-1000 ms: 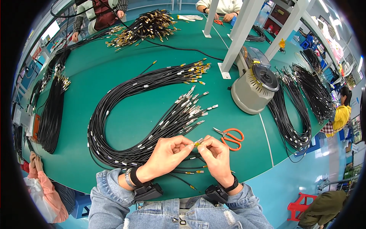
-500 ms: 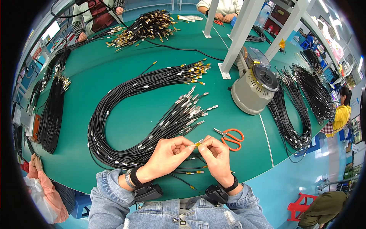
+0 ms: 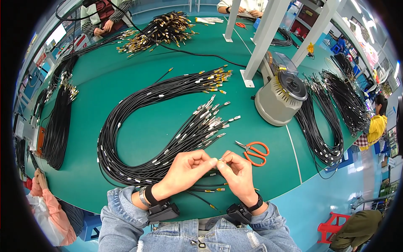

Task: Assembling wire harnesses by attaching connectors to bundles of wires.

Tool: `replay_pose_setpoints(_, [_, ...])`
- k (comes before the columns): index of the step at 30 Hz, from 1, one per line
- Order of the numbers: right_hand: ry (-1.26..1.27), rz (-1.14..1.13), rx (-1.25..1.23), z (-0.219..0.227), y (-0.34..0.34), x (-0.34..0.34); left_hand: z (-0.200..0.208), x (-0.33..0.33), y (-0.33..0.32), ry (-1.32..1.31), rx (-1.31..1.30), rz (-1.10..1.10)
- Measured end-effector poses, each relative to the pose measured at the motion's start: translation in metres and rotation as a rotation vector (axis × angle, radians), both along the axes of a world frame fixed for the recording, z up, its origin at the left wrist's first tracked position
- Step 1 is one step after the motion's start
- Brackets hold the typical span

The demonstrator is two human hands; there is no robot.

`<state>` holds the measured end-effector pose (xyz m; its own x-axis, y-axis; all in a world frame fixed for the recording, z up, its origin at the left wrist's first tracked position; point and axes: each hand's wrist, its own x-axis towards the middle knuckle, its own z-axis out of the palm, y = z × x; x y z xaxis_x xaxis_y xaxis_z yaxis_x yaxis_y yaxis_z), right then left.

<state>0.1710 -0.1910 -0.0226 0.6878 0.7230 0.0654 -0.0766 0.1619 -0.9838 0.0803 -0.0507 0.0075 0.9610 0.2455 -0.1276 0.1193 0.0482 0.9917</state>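
Left hand (image 3: 187, 167) and right hand (image 3: 237, 172) both pinched one thin black cable's small gold connector tip (image 3: 219, 159) at the green desk's (image 3: 126, 84) near edge, beside orange-handled scissors (image 3: 254, 151). Step looked like fitting the connector; next move needs fine fingertip alignment.

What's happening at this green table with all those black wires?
A person seated at the green table pinches the small metal end of one thin black cable between the fingertips of the left hand and the right hand. A big looped bundle of black cables lies just beyond the hands, orange scissors sit to the right, and a grey round machine stands farther back.
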Motion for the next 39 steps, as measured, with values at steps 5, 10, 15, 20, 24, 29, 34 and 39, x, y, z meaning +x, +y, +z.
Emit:
replay_pose_setpoints(5, [0.021,0.037,0.002,0.002,-0.002,0.0,-0.003,0.0,0.007,0.084,-0.298,0.003])
replay_pose_setpoints(10, [0.083,0.084,-0.013,-0.001,-0.004,0.002,0.002,-0.001,0.008,0.172,-0.389,-0.001])
replay_pose_setpoints(15, [0.142,0.1,-0.048,-0.001,-0.003,0.003,0.001,-0.002,0.007,0.2,-0.397,-0.006])
replay_pose_setpoints(20, [0.156,0.032,-0.005,0.005,-0.004,0.005,0.006,0.001,0.007,0.175,-0.392,0.006])
replay_pose_setpoints(24, [0.039,0.016,0.07,0.009,-0.003,0.008,-0.001,0.002,0.003,0.139,-0.333,0.001])
replay_pose_setpoints(29, [-0.114,-0.008,0.04,-0.002,0.001,0.009,-0.018,-0.002,0.0,-0.015,-0.088,0.016])
replay_pose_setpoints(34, [-0.119,-0.176,0.056,-0.004,-0.004,0.008,-0.01,-0.002,-0.011,-0.175,0.421,0.132])
replay_pose_setpoints(39, [-0.789,-0.148,-0.301,0.021,-0.01,-0.004,-0.023,-0.009,-0.014,-0.562,0.803,0.32])
